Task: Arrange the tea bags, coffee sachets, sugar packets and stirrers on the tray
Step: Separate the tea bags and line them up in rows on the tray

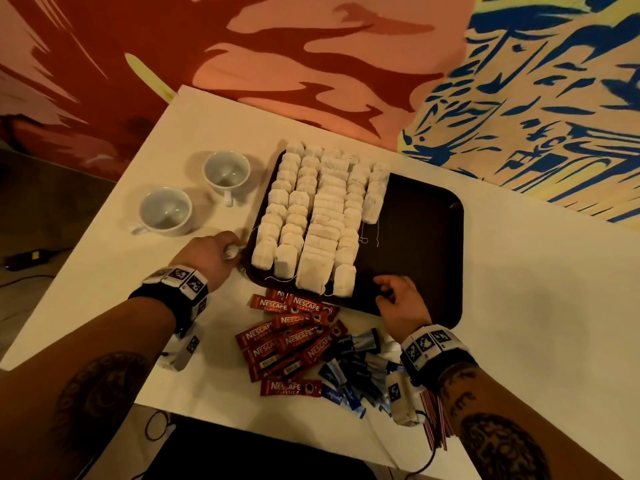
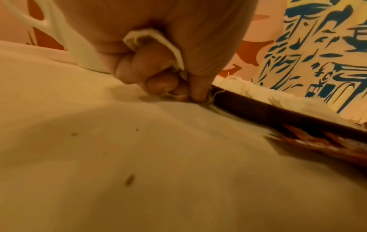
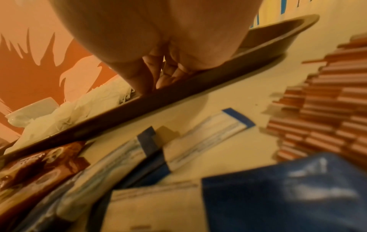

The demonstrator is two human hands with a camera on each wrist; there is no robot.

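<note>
A dark brown tray [image 1: 422,237] lies on the white table, its left half filled with several rows of white tea bags [image 1: 311,216]. My left hand [image 1: 237,247] is at the tray's left edge [image 2: 278,116]. It grips a crumpled tea bag [image 2: 155,40] in the palm and pinches a thread at the rim. My right hand [image 1: 388,292] rests bent fingertips [image 3: 168,75] just inside the tray's near rim [image 3: 198,94], holding nothing. Red coffee sachets [image 1: 291,341], blue-and-white sugar packets [image 1: 353,368] and a bundle of red stirrers [image 1: 434,424] lie on the table in front of the tray.
Two white cups [image 1: 227,171] [image 1: 165,211] stand left of the tray. The tray's right half is bare. White tabletop [image 1: 536,306] stretches to the right. A dark seat [image 1: 242,452] sits at the near table edge. Patterned carpet lies beyond.
</note>
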